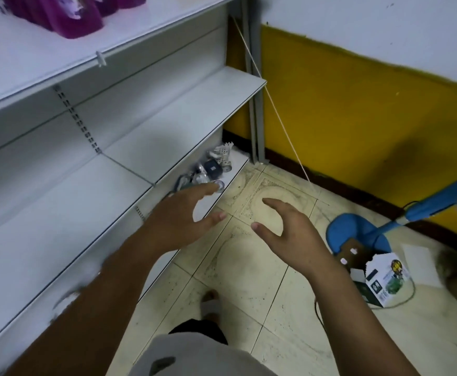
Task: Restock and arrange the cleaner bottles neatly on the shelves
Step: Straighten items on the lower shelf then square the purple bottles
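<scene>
Held left hand (178, 218) and right hand (289, 229) spread, gripping nothing, just off front edge of lower shelf (59, 226). Found purple cleaner bottles (80, 20) at left end of top shelf (45, 58). Judged step: fetching stock; next needed bottle in hand.

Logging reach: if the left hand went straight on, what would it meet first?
The left hand would probably meet the pile of small wrapped items on the lowest white metal shelf; depth unclear.

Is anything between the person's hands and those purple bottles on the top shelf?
Nothing visible. The left hand and right hand hover empty, low down; the purple bottles stand on the open-fronted top shelf.
</scene>
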A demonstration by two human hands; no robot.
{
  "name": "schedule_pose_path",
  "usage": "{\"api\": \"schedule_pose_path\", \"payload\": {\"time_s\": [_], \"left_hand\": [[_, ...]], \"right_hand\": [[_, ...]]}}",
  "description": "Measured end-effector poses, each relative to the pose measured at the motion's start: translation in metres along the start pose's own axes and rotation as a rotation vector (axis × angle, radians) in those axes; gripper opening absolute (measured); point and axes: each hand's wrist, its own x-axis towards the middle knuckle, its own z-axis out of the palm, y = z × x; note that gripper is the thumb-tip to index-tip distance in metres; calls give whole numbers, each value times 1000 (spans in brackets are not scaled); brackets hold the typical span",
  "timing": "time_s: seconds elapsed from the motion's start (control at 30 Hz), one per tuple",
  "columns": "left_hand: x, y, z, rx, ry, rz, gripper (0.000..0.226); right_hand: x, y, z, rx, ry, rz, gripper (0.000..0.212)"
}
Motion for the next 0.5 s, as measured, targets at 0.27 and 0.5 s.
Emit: {"api": "schedule_pose_path", "payload": {"time_s": [0.27, 0.5], "left_hand": [[134, -6, -27, -54, -71, 25, 61], [211, -20, -51, -26, 1, -55, 71]], "right_hand": [[125, 10, -32, -49, -5, 43, 65], [223, 27, -51, 33, -43, -16, 62]]}}
